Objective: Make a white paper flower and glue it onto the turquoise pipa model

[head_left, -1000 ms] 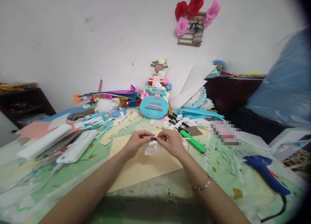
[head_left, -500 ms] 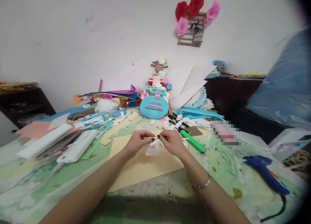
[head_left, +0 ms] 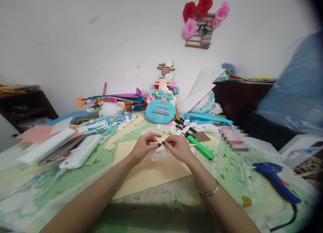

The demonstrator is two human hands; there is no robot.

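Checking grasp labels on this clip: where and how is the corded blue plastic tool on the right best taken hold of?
I'd grip the corded blue plastic tool mid-handle, right hand from above, fingers across it. It lies on the table, its narrower handle slanting nearer and rightward from the wider head; the black cord leaves the near end, so avoid that.

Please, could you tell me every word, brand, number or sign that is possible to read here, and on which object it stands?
There are none that I can read.
Blue glue gun, green tool, white power strip: any print is too small or blurred.
Pink item: pixelated, so nothing can be read.
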